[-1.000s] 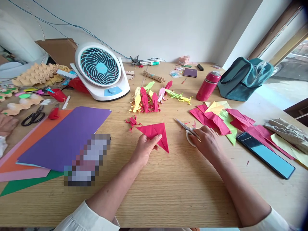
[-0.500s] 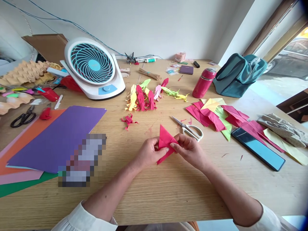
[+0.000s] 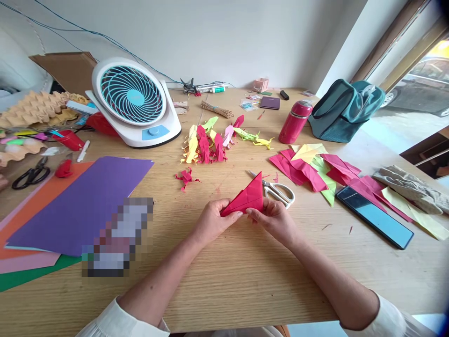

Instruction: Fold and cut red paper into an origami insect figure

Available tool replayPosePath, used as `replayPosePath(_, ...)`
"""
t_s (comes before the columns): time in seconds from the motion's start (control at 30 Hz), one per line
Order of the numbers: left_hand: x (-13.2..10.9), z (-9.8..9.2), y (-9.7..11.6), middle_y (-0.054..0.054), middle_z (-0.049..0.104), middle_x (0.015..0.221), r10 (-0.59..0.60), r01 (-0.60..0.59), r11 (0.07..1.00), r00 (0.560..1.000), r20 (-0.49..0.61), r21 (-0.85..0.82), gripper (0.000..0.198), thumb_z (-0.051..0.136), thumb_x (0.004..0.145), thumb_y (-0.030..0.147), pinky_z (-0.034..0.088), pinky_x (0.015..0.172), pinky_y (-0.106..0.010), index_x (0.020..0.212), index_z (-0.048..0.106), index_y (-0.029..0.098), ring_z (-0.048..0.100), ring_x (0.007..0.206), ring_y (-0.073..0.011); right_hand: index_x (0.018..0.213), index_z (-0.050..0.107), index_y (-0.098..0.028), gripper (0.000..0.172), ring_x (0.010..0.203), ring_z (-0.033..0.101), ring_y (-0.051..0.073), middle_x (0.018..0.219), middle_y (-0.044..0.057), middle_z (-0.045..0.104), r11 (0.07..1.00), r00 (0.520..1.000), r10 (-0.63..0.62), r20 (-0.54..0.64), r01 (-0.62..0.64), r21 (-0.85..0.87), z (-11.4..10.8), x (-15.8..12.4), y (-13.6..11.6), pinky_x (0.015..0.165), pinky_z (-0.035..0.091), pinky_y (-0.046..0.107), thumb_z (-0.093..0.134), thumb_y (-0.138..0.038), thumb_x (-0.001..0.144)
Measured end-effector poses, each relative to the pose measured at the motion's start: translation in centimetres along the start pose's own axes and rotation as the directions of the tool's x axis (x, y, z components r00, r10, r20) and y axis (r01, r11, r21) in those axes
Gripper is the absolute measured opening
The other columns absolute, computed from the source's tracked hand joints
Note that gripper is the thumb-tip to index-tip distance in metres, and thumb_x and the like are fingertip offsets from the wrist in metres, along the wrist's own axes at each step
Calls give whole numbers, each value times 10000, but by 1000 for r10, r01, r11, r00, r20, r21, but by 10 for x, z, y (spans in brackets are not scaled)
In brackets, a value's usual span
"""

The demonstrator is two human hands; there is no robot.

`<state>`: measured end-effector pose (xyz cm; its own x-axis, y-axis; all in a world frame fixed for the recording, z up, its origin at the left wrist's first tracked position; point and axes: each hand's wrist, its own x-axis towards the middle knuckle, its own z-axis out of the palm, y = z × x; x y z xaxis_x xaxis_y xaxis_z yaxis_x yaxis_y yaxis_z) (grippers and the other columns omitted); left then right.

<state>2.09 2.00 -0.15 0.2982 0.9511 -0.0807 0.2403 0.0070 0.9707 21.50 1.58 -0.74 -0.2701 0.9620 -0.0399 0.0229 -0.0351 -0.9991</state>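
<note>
A folded red paper triangle [image 3: 247,198] is held just above the wooden table [image 3: 245,281] between both hands. My left hand [image 3: 212,222] pinches its left corner. My right hand [image 3: 275,220] pinches its lower right edge. White-handled scissors [image 3: 277,189] lie on the table just behind the right hand. A small red folded figure [image 3: 185,178] lies to the left of the paper.
Several folded paper figures [image 3: 210,140] lie mid-table, a white and teal fan [image 3: 135,100] behind left. Purple card [image 3: 84,201] sits on other coloured sheets. Red and yellow folded papers [image 3: 315,168], a phone [image 3: 373,215], a red bottle [image 3: 294,122] and a teal bag [image 3: 345,110] are on the right.
My right hand left the scissors and took hold of the red paper. Both hands have since turned the paper so its tip points up and to the right.
</note>
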Motion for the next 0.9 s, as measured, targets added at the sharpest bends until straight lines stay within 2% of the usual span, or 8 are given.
replayPosePath(0.07,2,-2,-3,26,590,650,-16,16,1000,1000,-18,-19,245,686,791,375,390,572,-220,836,706,135,495,590,-106,738,654,-179,400,562,535,120,653,8,641,1000,998,2,-65,-2,-3,-1,1,0,540,439,259,815,-545,724)
replayPosePath(0.17,4,-4,-5,22,605,643,-35,33,997,998,-43,-63,260,702,776,391,414,576,-224,810,698,133,506,573,-100,738,653,-179,414,545,541,118,643,14,652,1000,995,2,-95,-2,-7,-3,3,-2,527,446,258,809,-562,721)
replayPosePath(0.27,4,-5,-4,13,633,639,-65,58,989,997,-46,-139,275,747,736,400,428,566,-222,770,693,133,522,557,-93,756,679,-175,420,539,558,120,655,22,672,1000,997,12,-73,-13,-15,-5,4,-4,525,473,263,816,-569,707)
replayPosePath(0.4,5,-7,-1,-3,666,641,-173,152,948,983,-54,-279,336,825,658,424,432,539,-208,777,716,130,535,544,-83,818,733,-169,456,531,587,133,679,42,704,1000,999,25,-47,-26,-16,-6,6,-5,512,509,276,804,-604,700)
replayPosePath(0.5,6,-9,0,-22,691,654,-231,196,922,971,-68,-334,387,872,604,445,441,526,-198,767,726,126,570,565,-90,793,745,-164,471,525,596,140,664,50,708,999,998,39,-47,-40,-12,-8,7,-4,497,522,278,813,-617,681)
replayPosePath(0.67,7,-14,-1,-50,723,711,-244,193,900,966,-84,-391,432,885,593,503,452,510,-187,730,725,126,608,605,-100,779,757,-150,499,529,612,146,694,75,725,996,996,87,-2,-87,-4,-13,7,-5,508,527,282,803,-637,683)
replayPosePath(0.8,7,-17,-2,-49,723,723,-228,174,897,970,-87,-406,448,886,592,520,466,513,-187,750,730,130,620,628,-107,884,758,-158,489,662,650,174,821,81,740,995,994,94,64,-93,-23,-14,6,-8,596,527,294,774,-622,730)
replayPosePath(0.9,8,-17,-1,-41,717,716,-225,160,895,968,-113,-416,455,888,584,522,468,505,-187,749,718,134,618,626,-109,934,720,-197,440,697,608,168,834,50,710,999,999,-6,-42,4,-42,-14,7,-6,611,490,288,798,-578,727)
